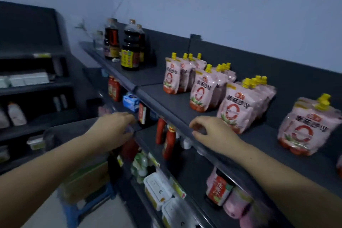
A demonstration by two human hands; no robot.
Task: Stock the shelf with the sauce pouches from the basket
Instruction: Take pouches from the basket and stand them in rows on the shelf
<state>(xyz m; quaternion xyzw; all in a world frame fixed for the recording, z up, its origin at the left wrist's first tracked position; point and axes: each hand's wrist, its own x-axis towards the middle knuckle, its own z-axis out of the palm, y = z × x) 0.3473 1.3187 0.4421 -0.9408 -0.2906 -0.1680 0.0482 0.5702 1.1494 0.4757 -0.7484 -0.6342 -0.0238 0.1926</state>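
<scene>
Head view: left hand (114, 128) and right hand (212, 132) hover empty, fingers loosely curled, at the shelf (154, 91) edge; a careless brush could topple the upright sauce pouches (201, 94).

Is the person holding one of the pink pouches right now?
No, the left hand and the right hand have no pouch in them; the pouches stand on the shelf.
</scene>
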